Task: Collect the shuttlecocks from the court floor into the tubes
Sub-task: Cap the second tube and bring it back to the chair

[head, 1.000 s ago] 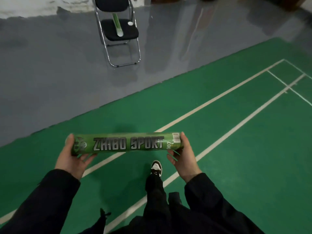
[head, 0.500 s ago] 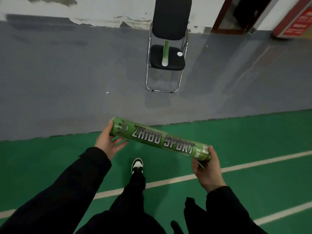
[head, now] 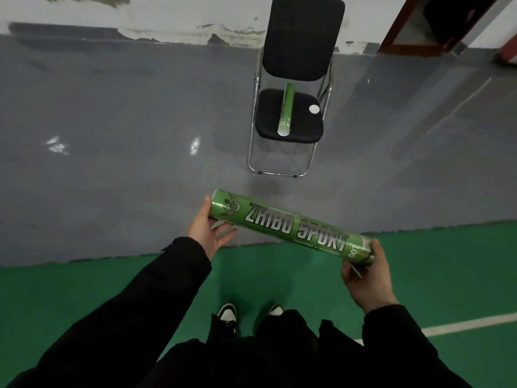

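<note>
I hold a green shuttlecock tube [head: 291, 225] marked ZHIBO SPORT crosswise in front of me, its left end higher and farther away. My left hand [head: 208, 228] cups that left end with the fingers spread under it. My right hand [head: 366, 278] grips the right end near the barcode. A second green tube [head: 287, 107] lies along the seat of a black folding chair [head: 303, 37] straight ahead. A small white round cap [head: 314, 109] rests on the seat to its right. No shuttlecocks show on the floor.
The chair stands on grey floor [head: 112, 135] against a white wall. The green court mat [head: 447, 275] with a white line [head: 470, 324] lies under my feet [head: 228, 315]. A dark doorway [head: 447, 21] opens at the far right.
I have walked closer to the chair, which now looks larger and nearer. The tube stays in both hands, tilted the same way. My feet have come together.
</note>
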Demonstrator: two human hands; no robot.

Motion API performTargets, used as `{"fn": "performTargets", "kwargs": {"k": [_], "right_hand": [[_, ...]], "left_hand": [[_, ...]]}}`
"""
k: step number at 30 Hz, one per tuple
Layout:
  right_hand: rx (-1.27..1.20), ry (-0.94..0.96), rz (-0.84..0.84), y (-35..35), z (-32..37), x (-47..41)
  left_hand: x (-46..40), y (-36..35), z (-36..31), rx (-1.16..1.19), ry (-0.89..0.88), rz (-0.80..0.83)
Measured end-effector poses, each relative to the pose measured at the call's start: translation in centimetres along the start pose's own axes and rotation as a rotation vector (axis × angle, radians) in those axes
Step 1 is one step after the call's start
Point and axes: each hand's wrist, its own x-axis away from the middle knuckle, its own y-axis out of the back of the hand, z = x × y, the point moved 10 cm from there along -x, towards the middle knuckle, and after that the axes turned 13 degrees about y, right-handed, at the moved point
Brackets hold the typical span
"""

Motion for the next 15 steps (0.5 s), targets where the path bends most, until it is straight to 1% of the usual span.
{"fn": "performTargets", "kwargs": {"k": [2,6,9,11,13,15], "right_hand": [[0.019,-0.009,0.004,-1.6,1.7,-3.5],[0.012,-0.006,0.088,-5.6,5.6,-11.8],[0.013,0.001,0.214,-9.9,9.6,-17.6],[0.050,-0.014,0.222,-11.9,11.9,-20.4],[0.088,-0.014,0.231,-14.0,14.6,-23.5],[0.112,0.011,0.188,-15.5,16.6,-26.4]], "left_hand": [[-2.3,-2.6,-1.6,0.003,-0.001,-0.007],[-8.1,-8.4,-4.6,0.003,-0.016,-0.039],[-12.2,-12.9,-7.1,0.070,-0.034,-0.087],[-14.1,-15.1,-8.6,0.158,-0.048,-0.104],[-16.0,-18.3,-10.2,0.237,-0.061,-0.081],[-17.6,-21.2,-10.8,0.268,-0.031,-0.038]]}}
